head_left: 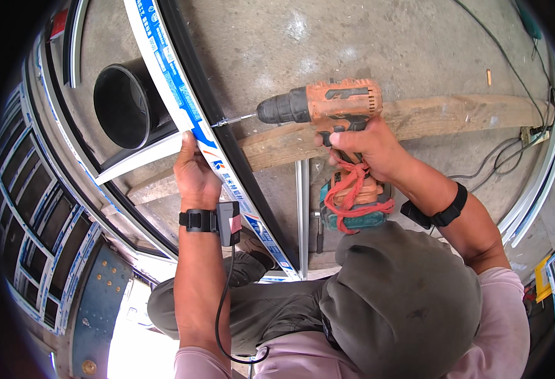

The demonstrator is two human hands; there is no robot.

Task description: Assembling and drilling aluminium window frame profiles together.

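Note:
My right hand [359,146] is wrapped round the grip of an orange cordless drill [347,101], its index finger near the trigger. Red cord [353,189] is tied about the drill's lower part, above the teal battery [359,220]. The drill lies level, and its long bit [239,119] points left against the black side of a metal frame bar [186,95] covered in blue and white film. Whether a screw sits at the tip is too small to tell. My left hand [196,174] grips that bar where a white crossbar [144,156] meets it, thumb up along the joint.
A wooden beam [441,117] runs across the concrete floor under the frame. A black pipe [122,104] stands left of the bar. More film-covered frames [43,234] are stacked at the far left. Cables [508,151] and curved profiles [542,183] lie at the right.

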